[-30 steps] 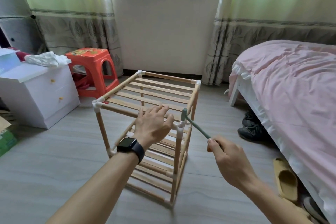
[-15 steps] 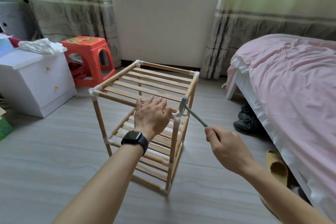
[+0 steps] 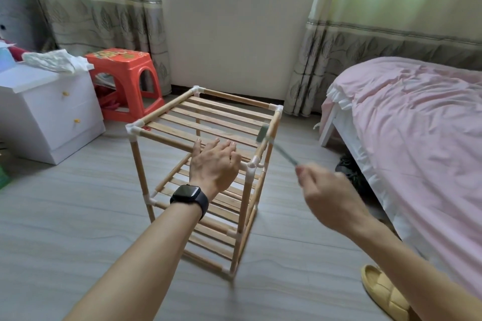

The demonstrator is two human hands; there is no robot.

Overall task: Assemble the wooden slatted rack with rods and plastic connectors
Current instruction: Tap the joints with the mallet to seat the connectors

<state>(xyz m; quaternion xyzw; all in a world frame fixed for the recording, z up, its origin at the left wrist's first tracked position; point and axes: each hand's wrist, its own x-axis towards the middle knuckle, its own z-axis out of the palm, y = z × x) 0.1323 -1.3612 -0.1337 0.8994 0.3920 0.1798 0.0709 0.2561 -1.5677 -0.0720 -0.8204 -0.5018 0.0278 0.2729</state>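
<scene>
The wooden slatted rack point(image 3: 167, 106) stands upright on the floor, three slatted tiers joined by rods and white plastic connectors. My left hand point(image 3: 214, 164), with a dark watch on its wrist, lies flat on the top tier's near rail, fingers spread. My right hand point(image 3: 328, 198) grips the handle of a small green mallet point(image 3: 261, 135). Its blurred head hovers above the right top rail, a little beyond the near right corner connector point(image 3: 252, 165).
A bed with a pink cover point(image 3: 417, 138) fills the right side. A yellow slipper point(image 3: 383, 294) and dark shoes point(image 3: 349, 169) lie beside it. A white drawer unit point(image 3: 47, 112) and an orange plastic stool point(image 3: 122, 81) stand to the left. Wall and curtains behind.
The mallet head has risen off the near right corner connector and is blurred with motion. My left hand stays on the top rail.
</scene>
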